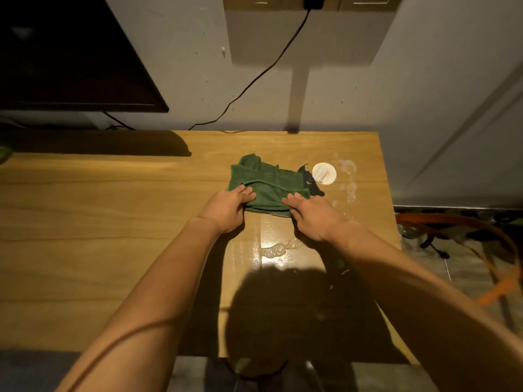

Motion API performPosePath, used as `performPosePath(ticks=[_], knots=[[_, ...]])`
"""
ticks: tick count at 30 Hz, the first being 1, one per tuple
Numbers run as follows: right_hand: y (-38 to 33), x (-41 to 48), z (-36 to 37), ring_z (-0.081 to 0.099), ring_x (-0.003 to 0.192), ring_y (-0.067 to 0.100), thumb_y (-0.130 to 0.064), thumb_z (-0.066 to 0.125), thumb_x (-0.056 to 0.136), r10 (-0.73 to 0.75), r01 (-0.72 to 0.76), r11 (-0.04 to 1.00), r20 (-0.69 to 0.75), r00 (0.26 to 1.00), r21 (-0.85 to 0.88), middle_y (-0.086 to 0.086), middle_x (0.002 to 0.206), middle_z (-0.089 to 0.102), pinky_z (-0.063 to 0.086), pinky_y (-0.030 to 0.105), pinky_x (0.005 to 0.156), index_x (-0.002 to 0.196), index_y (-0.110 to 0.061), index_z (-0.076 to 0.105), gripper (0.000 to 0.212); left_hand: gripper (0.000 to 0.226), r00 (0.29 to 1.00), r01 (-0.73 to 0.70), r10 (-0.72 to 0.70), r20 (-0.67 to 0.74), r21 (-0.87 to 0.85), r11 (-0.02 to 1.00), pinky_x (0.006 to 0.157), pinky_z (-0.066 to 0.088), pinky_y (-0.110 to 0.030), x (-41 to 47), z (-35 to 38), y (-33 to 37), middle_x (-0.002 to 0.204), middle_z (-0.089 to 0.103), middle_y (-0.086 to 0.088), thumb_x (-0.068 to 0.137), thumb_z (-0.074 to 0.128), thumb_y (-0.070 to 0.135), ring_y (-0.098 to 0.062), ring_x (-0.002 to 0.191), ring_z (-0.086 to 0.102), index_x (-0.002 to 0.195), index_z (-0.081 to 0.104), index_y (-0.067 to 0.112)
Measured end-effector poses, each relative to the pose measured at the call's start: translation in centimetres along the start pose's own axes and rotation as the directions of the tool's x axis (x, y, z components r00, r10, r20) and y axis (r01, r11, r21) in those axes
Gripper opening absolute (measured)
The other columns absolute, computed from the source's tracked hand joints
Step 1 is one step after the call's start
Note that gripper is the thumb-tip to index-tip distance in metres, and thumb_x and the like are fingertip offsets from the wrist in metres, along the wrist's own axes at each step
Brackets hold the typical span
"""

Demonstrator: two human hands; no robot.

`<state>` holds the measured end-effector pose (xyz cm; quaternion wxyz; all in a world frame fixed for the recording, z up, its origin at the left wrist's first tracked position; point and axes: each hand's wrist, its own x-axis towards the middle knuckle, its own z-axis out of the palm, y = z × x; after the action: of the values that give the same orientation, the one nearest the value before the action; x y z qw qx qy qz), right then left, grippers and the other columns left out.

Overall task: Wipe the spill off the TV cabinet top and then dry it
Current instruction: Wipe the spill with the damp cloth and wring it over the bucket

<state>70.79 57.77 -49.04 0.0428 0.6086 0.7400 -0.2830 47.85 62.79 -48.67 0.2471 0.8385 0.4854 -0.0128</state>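
I look down on the wooden counter (113,222), the TV cabinet top, with the dark TV screen (70,58) at far left against the wall. A wet sheen and a puddle of spill (273,250) lie on the wood between my forearms, and paler smears (349,179) sit near the right edge beside a white round disc (324,173).

The green cloth (263,185) lies bunched on the counter just beyond the puddle. I judge it light, soft and floppy, likely to fold over itself and grow heavier as it soaks, so I take it along the near hem with spread fingers. My left hand (227,207) pinches the near left corner, closed on the fabric. My right hand (312,216) presses and grips the near right edge.
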Motion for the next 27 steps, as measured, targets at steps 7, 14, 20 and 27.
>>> performPosePath(ticks=[7,14,20,27], knots=[[-1.6,-2.6,1.8,0.028,0.145,0.021,-0.02,0.038,0.102,0.049,-0.049,0.998,-0.006,0.999,0.038,0.004,0.156,0.035,0.018,0.033,0.118,0.148,-0.022,0.04,0.046,0.051,1.0,-0.015,0.015,-0.009,-0.009,1.0,0.121,0.018,-0.032,-2.6,1.8,-0.3,0.155,0.036,-0.001,0.095,0.046,0.003,-0.017,0.146,0.027,0.144,0.045,0.017],[-3.4,-5.5,3.8,0.025,0.147,0.019,-0.022,0.039,0.103,0.108,-0.107,0.99,-0.006,0.994,0.09,0.003,0.156,0.034,0.013,0.03,0.118,0.148,-0.026,0.04,0.045,0.054,1.0,-0.028,0.028,0.009,-0.01,1.0,0.121,0.02,-0.033,-5.8,3.4,-0.3,0.156,0.034,0.001,0.093,0.046,0.003,-0.017,0.146,0.026,0.145,0.044,0.021],[-4.8,-7.5,5.5,0.032,0.144,0.027,-0.022,0.042,0.102,0.164,-0.16,0.981,-0.032,0.986,0.107,0.007,0.156,0.035,0.02,0.034,0.117,0.145,-0.029,0.044,0.044,0.058,0.999,-0.054,0.054,0.007,-0.01,0.998,0.119,0.024,-0.037,-8.3,4.6,-0.3,0.156,0.035,0.002,0.091,0.047,0.002,-0.016,0.146,0.026,0.145,0.043,0.02],[-6.3,-10.0,7.7,0.032,0.143,0.025,-0.022,0.045,0.1,0.223,-0.207,0.963,-0.076,0.972,0.176,0.006,0.155,0.036,0.017,0.026,0.114,0.143,-0.032,0.046,0.044,0.057,0.997,-0.072,0.071,-0.015,-0.052,0.996,0.119,0.026,-0.035,-11.8,6.0,0.0,0.154,0.037,0.003,0.091,0.047,0.0,-0.012,0.146,0.025,0.144,0.045,0.02]])
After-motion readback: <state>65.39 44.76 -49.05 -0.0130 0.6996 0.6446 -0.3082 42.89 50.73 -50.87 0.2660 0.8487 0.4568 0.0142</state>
